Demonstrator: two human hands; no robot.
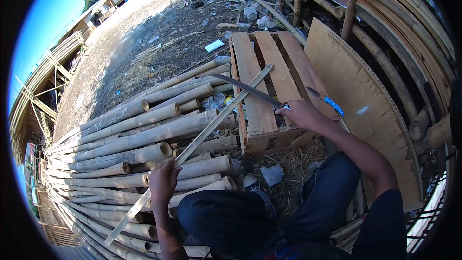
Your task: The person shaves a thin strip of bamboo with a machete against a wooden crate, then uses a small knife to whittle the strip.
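Observation:
A long flat bamboo strip (207, 130) runs slantwise from the lower left up to the top of a wooden crate (262, 110). My left hand (163, 183) is closed around the strip below its middle. My right hand (301, 114) is closed on the handle of a long curved blade (250, 89), which points up and to the left and crosses the strip above the crate's left edge. Whether the blade touches the strip I cannot tell. On the crate's right side, near my right forearm, lies a second knife (334, 105) with a blue-wrapped handle.
Many bamboo poles (130, 140) lie stacked on the left. A curved plywood sheet (358, 96) leans right of the crate, before a rack of poles and boards (385, 24). Below the crate are straw and a grey stone piece (272, 175). Litter dots the dirt ground beyond.

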